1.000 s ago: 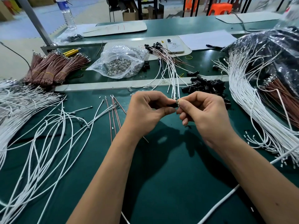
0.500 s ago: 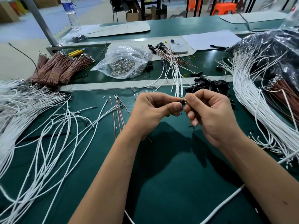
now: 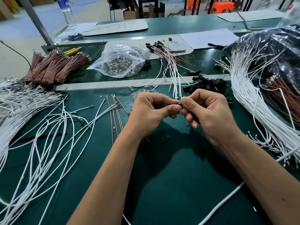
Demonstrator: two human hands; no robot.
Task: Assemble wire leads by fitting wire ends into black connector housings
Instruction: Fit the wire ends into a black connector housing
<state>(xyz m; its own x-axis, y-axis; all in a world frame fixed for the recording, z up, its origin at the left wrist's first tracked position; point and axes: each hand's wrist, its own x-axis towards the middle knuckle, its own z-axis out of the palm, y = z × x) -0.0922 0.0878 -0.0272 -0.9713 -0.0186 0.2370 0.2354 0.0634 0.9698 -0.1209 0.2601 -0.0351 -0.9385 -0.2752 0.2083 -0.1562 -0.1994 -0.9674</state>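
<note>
Both hands meet above the green table (image 3: pixel 170 176). My left hand (image 3: pixel 151 111) and my right hand (image 3: pixel 209 114) pinch one small black connector housing (image 3: pixel 180 105) between thumbs and forefingers; most of it is hidden by the fingertips. A pile of loose black housings (image 3: pixel 209 85) lies just behind my right hand. A few brown wires (image 3: pixel 113 114) lie left of my left hand. Finished leads with black housings (image 3: pixel 168 62) fan out behind the hands.
Loose white wires (image 3: pixel 40 135) cover the left of the table, and a thick white bundle (image 3: pixel 253 98) curves along the right. Bundled brown wires (image 3: pixel 53 67), a clear bag of metal parts (image 3: pixel 121 62), a phone (image 3: pixel 176 44) and a black plastic bag (image 3: pixel 276 51) sit further back.
Both hands have kept pinching the small housing with only slight finger shifts. The view has drifted a little, so the hands sit slightly further right in frame.
</note>
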